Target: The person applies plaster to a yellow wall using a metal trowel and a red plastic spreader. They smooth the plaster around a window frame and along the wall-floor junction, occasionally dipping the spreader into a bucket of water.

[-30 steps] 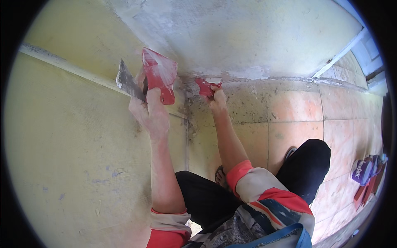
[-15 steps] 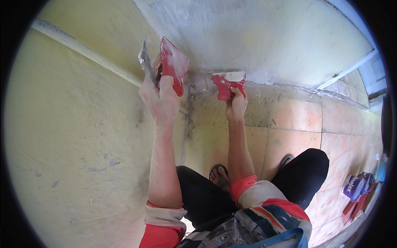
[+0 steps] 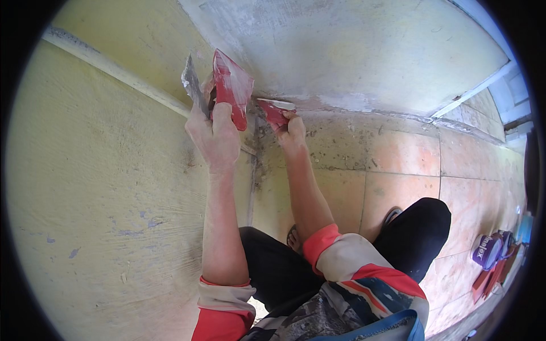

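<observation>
Two tools: both red and smeared with pale filler
Left hand (image 3: 215, 136): fingers wrapped tight round a red scraper (image 3: 232, 86) and a grey metal blade (image 3: 191, 85), held up at the wall corner
Right hand (image 3: 294, 128): fingers pinching a smaller red scraper (image 3: 273, 109), its edge pressed where the grey wall (image 3: 352, 51) meets the tiled floor (image 3: 398, 153)
Yellow wall (image 3: 96, 187): just left of both arms

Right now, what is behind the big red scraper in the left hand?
Behind the big red scraper, the left hand also grips a grey metal blade. Past both lies the yellow wall with its raised band. The wall patch directly behind the scraper is covered.
</observation>
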The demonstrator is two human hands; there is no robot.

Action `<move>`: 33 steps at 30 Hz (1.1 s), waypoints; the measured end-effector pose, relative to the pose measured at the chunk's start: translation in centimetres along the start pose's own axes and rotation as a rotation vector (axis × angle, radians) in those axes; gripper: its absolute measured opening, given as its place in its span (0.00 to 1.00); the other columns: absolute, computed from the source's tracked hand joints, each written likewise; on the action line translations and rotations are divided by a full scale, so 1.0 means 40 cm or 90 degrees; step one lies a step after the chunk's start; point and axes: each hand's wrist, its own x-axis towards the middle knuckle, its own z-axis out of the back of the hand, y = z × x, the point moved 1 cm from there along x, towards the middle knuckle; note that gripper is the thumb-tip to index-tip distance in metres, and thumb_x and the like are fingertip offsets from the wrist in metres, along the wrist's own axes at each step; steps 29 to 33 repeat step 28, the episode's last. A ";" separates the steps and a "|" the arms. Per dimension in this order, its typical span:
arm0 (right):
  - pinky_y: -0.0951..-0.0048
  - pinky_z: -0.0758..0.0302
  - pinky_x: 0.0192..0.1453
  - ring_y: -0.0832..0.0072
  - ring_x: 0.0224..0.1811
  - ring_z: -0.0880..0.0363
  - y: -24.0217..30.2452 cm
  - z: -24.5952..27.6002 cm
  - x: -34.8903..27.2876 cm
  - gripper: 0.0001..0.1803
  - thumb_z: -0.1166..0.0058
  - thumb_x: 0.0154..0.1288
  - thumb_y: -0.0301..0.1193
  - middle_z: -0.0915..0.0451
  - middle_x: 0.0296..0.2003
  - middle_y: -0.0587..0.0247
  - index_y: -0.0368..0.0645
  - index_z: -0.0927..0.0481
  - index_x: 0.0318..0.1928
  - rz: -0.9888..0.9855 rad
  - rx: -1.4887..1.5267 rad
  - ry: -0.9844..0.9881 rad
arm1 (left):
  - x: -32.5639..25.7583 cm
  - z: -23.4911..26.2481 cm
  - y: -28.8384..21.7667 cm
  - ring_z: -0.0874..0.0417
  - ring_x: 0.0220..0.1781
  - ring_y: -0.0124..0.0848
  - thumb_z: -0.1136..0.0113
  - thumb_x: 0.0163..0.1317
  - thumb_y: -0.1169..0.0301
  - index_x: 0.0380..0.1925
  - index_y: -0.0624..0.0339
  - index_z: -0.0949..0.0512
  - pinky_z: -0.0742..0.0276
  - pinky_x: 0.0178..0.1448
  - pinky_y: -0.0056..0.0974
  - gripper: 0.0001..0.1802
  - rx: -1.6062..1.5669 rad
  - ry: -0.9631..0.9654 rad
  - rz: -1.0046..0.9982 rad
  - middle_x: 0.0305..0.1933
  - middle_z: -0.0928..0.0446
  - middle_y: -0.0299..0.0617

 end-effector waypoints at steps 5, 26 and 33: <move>0.40 0.12 0.55 0.43 0.56 0.19 0.008 -0.083 0.048 0.19 0.58 0.70 0.16 0.26 0.58 0.36 0.28 0.35 0.61 -0.015 0.053 0.042 | -0.007 -0.007 -0.013 0.22 0.46 0.27 0.50 0.59 0.77 0.56 0.75 0.21 0.26 0.53 0.32 0.25 -0.018 -0.013 -0.029 0.48 0.17 0.43; 0.43 0.12 0.48 0.52 0.51 0.16 0.020 -0.072 0.051 0.21 0.52 0.65 0.16 0.21 0.52 0.51 0.38 0.29 0.59 0.026 0.098 -0.017 | 0.000 -0.004 -0.013 0.18 0.47 0.31 0.52 0.57 0.77 0.60 0.73 0.21 0.23 0.56 0.35 0.29 0.023 -0.010 -0.007 0.47 0.15 0.50; 0.41 0.13 0.52 0.48 0.57 0.17 0.047 -0.082 -0.002 0.24 0.50 0.65 0.17 0.21 0.54 0.48 0.41 0.30 0.62 0.026 0.126 0.074 | 0.006 0.000 0.001 0.17 0.49 0.35 0.52 0.57 0.76 0.62 0.70 0.22 0.23 0.57 0.35 0.30 0.031 0.004 -0.015 0.51 0.15 0.51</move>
